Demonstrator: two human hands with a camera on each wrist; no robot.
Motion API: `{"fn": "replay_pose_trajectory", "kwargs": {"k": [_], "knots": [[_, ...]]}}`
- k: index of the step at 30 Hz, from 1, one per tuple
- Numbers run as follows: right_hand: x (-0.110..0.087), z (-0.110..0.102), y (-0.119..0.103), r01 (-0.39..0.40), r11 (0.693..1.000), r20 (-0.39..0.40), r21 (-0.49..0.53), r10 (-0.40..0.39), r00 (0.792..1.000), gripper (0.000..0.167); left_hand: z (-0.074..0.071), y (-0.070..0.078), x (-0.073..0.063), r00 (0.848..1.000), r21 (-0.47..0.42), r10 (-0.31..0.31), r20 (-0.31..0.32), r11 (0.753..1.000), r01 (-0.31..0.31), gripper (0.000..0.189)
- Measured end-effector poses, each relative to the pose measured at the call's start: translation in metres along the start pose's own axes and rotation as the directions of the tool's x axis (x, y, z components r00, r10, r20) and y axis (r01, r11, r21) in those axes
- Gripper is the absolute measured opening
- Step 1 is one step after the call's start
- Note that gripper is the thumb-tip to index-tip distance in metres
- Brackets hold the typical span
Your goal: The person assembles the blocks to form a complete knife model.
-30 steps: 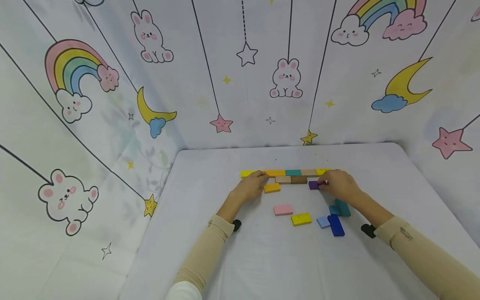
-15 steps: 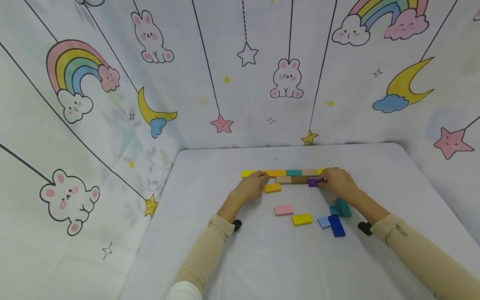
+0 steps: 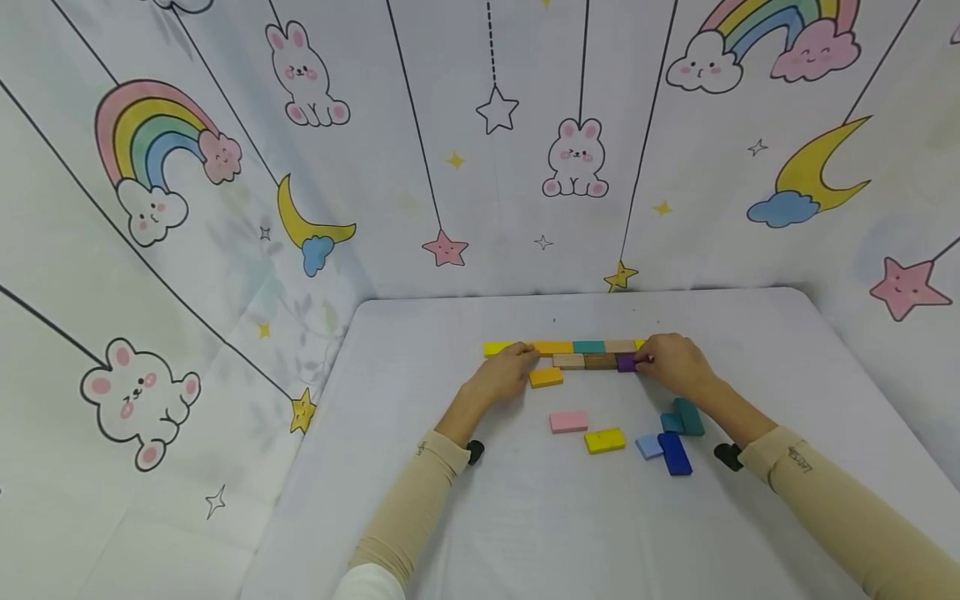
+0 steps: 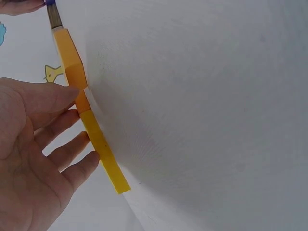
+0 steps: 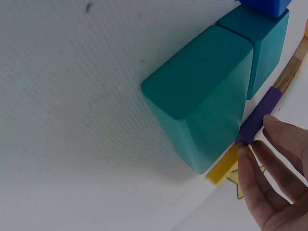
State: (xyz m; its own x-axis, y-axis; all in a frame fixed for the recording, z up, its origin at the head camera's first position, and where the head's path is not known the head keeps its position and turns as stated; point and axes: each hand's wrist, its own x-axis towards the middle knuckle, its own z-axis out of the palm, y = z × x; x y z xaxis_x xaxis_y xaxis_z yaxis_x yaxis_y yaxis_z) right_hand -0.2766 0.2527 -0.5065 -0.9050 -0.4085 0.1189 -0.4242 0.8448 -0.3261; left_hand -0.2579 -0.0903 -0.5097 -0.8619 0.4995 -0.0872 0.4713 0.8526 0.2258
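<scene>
A back row of flat coloured blocks runs across the far part of the table, with a shorter row in front. My right hand (image 3: 678,367) pinches a purple block (image 3: 626,363) between thumb and fingers, at the right end of the front row. That block sits right beside a brown block (image 3: 600,362), itself next to a tan block (image 3: 568,362). On the left, my left hand (image 3: 501,375) rests its fingertips along a yellow block (image 4: 106,154) of the back row. Its thumb lies by the adjoining orange block (image 3: 553,347). Fingers hide part of both row ends.
Nearer me lie a loose orange block (image 3: 546,378), a pink block (image 3: 568,422) and a yellow one. To their right are a light blue block (image 3: 649,447), a dark blue block (image 3: 676,454) and two teal blocks (image 5: 202,82), close below the right hand. Patterned cloth (image 3: 495,208) hangs behind.
My right hand has slid the purple block left, closing the gap to the brown block. The left hand stays in place on the row.
</scene>
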Motion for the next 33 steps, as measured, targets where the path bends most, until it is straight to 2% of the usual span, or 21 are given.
{"fn": "replay_pose_trajectory", "kwargs": {"k": [17, 33], "knots": [[0.0034, 0.0028, 0.0013, -0.013, 1.000, 0.003, -0.003, 0.013, 1.000, 0.011, 0.0069, -0.0017, 0.0029, 1.000, 0.014, -0.010, -0.002, 1.000, 0.010, 0.048], [0.0075, 0.0005, -0.0046, -0.021, 1.000, 0.016, 0.005, 0.020, 1.000, 0.010, 0.0075, -0.0028, 0.0022, 1.000, 0.011, -0.017, -0.009, 1.000, 0.017, 0.048]]}}
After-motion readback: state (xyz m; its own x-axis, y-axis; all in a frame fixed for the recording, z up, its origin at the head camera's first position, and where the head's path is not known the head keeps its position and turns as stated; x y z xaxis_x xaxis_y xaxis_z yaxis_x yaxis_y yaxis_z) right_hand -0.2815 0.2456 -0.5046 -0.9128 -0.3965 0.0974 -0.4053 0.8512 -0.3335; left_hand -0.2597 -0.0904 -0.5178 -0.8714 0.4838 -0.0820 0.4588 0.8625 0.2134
